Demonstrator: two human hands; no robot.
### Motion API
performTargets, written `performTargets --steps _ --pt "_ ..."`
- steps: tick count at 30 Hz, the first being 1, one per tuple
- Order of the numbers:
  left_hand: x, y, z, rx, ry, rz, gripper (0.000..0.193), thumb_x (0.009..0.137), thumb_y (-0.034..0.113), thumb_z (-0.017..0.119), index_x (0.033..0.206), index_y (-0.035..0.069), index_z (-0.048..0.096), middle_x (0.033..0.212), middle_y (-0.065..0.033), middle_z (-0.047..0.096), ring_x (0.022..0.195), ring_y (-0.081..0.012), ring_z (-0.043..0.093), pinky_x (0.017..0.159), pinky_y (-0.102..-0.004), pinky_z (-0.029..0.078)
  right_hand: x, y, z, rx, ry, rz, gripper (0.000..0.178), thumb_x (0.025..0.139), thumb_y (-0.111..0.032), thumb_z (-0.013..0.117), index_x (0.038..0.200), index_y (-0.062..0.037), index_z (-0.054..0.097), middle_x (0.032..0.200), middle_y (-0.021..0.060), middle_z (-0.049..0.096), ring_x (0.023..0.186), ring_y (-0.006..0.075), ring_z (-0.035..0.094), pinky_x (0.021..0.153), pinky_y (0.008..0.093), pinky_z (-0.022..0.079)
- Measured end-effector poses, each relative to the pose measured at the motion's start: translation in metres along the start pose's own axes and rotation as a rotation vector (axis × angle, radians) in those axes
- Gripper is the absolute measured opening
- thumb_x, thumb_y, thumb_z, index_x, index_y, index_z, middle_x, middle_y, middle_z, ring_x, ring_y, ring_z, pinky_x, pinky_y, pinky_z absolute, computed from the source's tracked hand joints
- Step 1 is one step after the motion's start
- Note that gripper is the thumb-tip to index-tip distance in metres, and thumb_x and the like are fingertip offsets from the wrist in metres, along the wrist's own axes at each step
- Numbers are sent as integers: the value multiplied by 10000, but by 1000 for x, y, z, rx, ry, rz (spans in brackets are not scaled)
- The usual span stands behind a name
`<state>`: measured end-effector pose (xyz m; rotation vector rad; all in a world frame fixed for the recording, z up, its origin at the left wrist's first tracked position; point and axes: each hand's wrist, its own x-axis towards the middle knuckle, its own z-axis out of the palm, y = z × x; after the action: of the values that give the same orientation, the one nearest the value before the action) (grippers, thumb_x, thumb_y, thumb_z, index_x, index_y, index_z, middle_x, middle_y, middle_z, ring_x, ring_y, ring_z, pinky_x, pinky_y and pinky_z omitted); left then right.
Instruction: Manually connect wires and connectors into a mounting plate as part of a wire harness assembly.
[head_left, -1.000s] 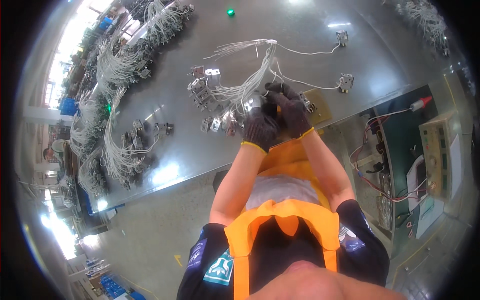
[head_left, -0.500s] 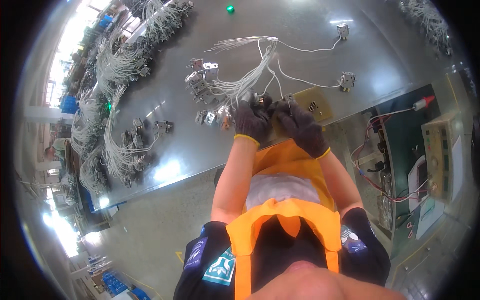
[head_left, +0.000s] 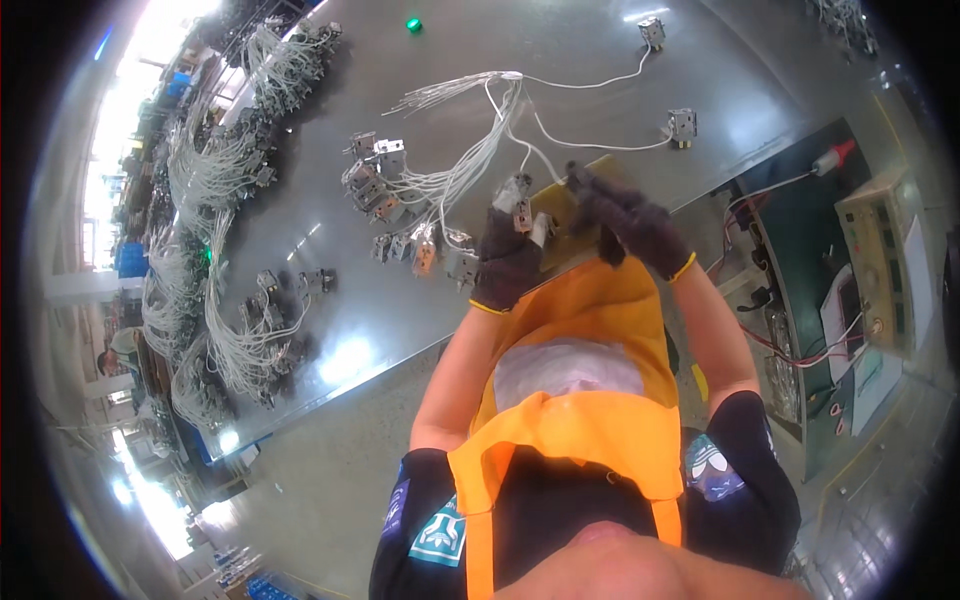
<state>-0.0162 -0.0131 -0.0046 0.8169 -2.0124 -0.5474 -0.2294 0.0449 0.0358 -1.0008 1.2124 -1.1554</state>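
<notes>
My left hand (head_left: 508, 250), in a dark glove with a yellow cuff, is closed around a small metal terminal block (head_left: 522, 214) at the table's near edge. A white piece shows beside its fingers. My right hand (head_left: 635, 222), gloved alike, is over a yellowish board (head_left: 558, 205), its fingertips pressed together at the end of a white wire (head_left: 545, 165). The wire runs back to a tied bundle of white wires (head_left: 480, 160). Several metal blocks (head_left: 372, 185) hang on the bundle's left ends. A copper-coloured block (head_left: 425, 258) lies left of my left hand.
Two metal blocks (head_left: 682, 125) lie on wires at the right and far right of the grey metal table (head_left: 400, 310). Heaps of wired blocks (head_left: 215, 160) line the left side. A power unit (head_left: 880, 265) with red and white leads stands at the right.
My hands have moved apart, the right one rightward. The metal block in my left hand now shows more plainly. The whole view has shifted, so the table things appear farther left.
</notes>
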Motion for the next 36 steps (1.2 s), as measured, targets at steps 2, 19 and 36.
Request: performTargets --steps 2,19,36 --pt "-1 6 -3 -65 -17 8 543 840 80 690 1323 -8 459 1285 -217 533 1221 -399 508 1044 -445 411 -3 9 -1 -861 -174 -564 454 971 -104 529 1420 -79 472 1392 142 542 1113 328 613 917 404 512" --pt "-10 21 15 -340 -67 -519 567 868 194 745 1344 35 481 1178 -84 596 1011 -193 586 908 -336 486 -30 -3 6 -626 -15 -163 402 938 -220 618 1328 -126 598 1025 160 707 933 264 691 839 352 520" --pt "-3 -9 38 87 -150 -160 469 788 240 742 1169 26 573 956 -193 645 879 -384 634 750 -458 510 -15 -26 38 -1372 -64 -281 288 867 -91 536 1136 -95 642 909 176 660 844 372 644 715 436 516"
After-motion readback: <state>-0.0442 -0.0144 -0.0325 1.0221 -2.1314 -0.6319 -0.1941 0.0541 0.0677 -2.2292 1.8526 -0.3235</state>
